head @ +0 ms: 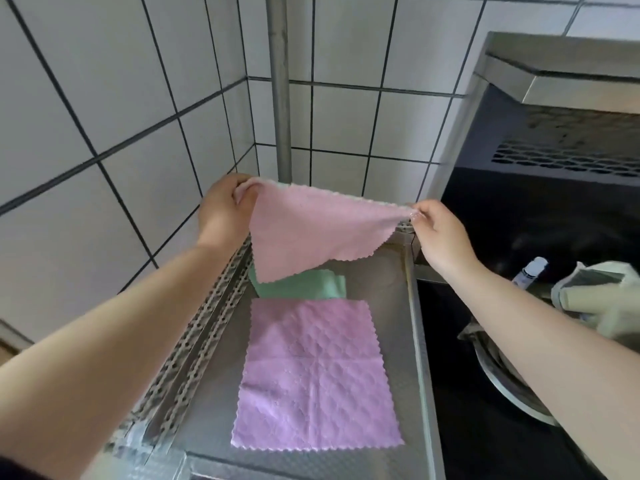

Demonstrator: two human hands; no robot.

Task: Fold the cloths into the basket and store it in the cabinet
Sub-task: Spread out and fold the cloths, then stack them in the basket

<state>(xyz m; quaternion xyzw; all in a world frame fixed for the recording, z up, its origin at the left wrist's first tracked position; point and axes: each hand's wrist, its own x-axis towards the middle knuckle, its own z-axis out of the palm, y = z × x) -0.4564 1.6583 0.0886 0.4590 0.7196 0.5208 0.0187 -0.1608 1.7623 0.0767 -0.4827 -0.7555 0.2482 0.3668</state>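
A pink cloth point(311, 230) hangs in the air, stretched by its top edge between my two hands. My left hand point(225, 211) pinches its left corner and my right hand point(440, 230) pinches its right corner. Below it, a lilac cloth point(311, 375) lies spread flat on the steel surface point(391, 289). A green cloth point(304, 285) lies crumpled behind the lilac one, partly hidden by the hanging pink cloth. No basket is in view.
White tiled walls point(104, 116) form a corner on the left and behind, with a metal pole point(280, 98) in the corner. A perforated metal rail point(194, 341) borders the surface's left side. To the right stand a dark steel hood point(554, 133), a small bottle point(530, 270) and a pale glove point(599, 299).
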